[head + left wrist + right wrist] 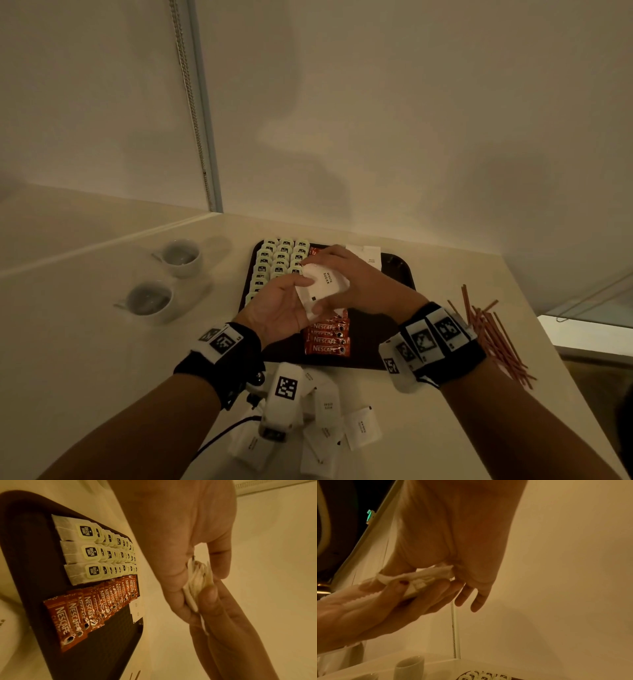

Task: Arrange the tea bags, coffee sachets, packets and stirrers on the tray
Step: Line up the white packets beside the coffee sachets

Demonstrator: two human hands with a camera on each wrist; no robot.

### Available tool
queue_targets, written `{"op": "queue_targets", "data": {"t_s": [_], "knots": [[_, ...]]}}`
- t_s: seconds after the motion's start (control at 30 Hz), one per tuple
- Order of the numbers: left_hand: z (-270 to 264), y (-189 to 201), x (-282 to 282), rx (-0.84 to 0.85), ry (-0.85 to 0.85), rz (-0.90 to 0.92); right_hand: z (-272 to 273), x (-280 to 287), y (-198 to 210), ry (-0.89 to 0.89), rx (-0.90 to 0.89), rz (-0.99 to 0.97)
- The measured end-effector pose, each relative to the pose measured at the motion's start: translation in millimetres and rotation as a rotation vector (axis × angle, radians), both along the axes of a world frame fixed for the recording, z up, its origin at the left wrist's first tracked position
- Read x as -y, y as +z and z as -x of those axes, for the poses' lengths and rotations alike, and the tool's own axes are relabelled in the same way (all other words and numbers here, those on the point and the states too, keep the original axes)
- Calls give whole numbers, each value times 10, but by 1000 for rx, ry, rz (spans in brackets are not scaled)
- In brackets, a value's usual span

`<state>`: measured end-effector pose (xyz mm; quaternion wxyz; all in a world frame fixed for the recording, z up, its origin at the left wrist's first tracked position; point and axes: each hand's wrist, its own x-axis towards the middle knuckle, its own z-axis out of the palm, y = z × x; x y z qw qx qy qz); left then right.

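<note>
The tea bags already lie in three neat overlapping rows on the left part of the dark tray, and a column of red coffee sachets runs just beside them, so those two kinds look finished. The white sugar packets are only begun: two packets rest at the tray's far edge, next to the sachets. Both hands are raised over the middle of the tray, sharing a small stack of sugar packets. The left hand cradles the stack from beneath with its thumb pinching the top, and the right hand curls over it from the other side, fingers and thumb clamped on its edge, seemingly squaring or fanning the stack. Many loose packets remain scattered on the tabletop near the person, off the tray. The red stirrers lie in an untidy heap on the tabletop to the right of the tray, untouched. By my estimate, roughly half the job is left.
</note>
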<state>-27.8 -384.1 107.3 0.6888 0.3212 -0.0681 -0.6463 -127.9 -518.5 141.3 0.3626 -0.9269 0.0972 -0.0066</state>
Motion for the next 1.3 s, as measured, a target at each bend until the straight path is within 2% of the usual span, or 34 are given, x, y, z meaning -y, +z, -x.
{"op": "queue_targets", "data": {"t_s": [0.17, 0.27, 0.37, 0.57, 0.63, 0.8, 0.87, 0.93, 1.0, 1.07, 1.13, 1.23, 1.3], "knots": [[45, 2, 37, 28, -33, -17, -3, -25, -60, -61, -14, -70], [-12, -25, 94, 44, 45, -50, 29, -20, -124, -342, 147, -222], [-64, -75, 139, 32, 131, -93, 30, -57, -239, -582, 280, -259], [-74, -89, 208, -2, 152, -163, -8, -39, -363, -653, 325, -513], [-105, -87, 227, 52, 131, -189, -9, 20, -367, -710, 344, -572], [-203, -168, 302, 376, 116, -224, 2, 144, -349, -729, 359, -376], [-214, -219, 349, 429, 145, -242, -27, 163, -353, -719, 345, -383], [-208, -242, 393, 456, 190, -259, -63, 175, -353, -745, 336, -518], [-199, -256, 446, 479, 220, -259, -77, 193, -359, -786, 322, -742], [-214, -291, 502, 487, 274, -279, -66, 193, -409, -751, 290, -853], [-232, -340, 561, 469, 306, -302, -45, 174, -494, -697, 246, -858], [-247, -418, 622, 412, 241, -353, -18, 202, -639, -727, 238, -901], [-280, -471, 632, 317, 209, -372, 22, 332, -730, -771, 266, -969]]}}
